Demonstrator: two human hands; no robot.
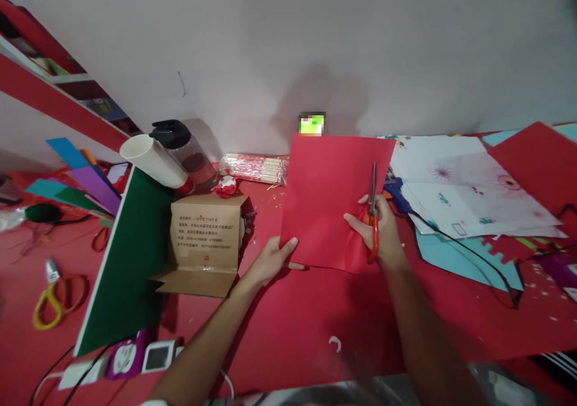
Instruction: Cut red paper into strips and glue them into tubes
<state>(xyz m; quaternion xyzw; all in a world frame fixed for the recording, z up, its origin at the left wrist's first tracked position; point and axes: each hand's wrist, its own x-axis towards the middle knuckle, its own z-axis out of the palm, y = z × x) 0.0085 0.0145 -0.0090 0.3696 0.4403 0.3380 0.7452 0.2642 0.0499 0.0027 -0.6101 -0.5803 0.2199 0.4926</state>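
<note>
A sheet of red paper (331, 199) is held up over the red tabletop. My left hand (274, 259) pinches its lower left corner, with the thumb in front and the fingers partly behind. At the lower right, my right hand (383, 229) is closed round the orange handles of a pair of scissors (374, 214). Their blades point upward, lying in front of the paper's right part. The fingers of the same hand also touch the paper, whose lower right portion is bent or creased there. Whether the blades are cutting into the sheet I cannot tell.
To the left stand an open cardboard box (205, 235), a green divider board (126, 262), a paper cup (151, 157) and a dark-lidded bottle (187, 151). Yellow-and-red scissors (56, 295) lie beyond the divider. On the right are a blue glue gun (396, 194), its cord and printed white sheets (464, 178).
</note>
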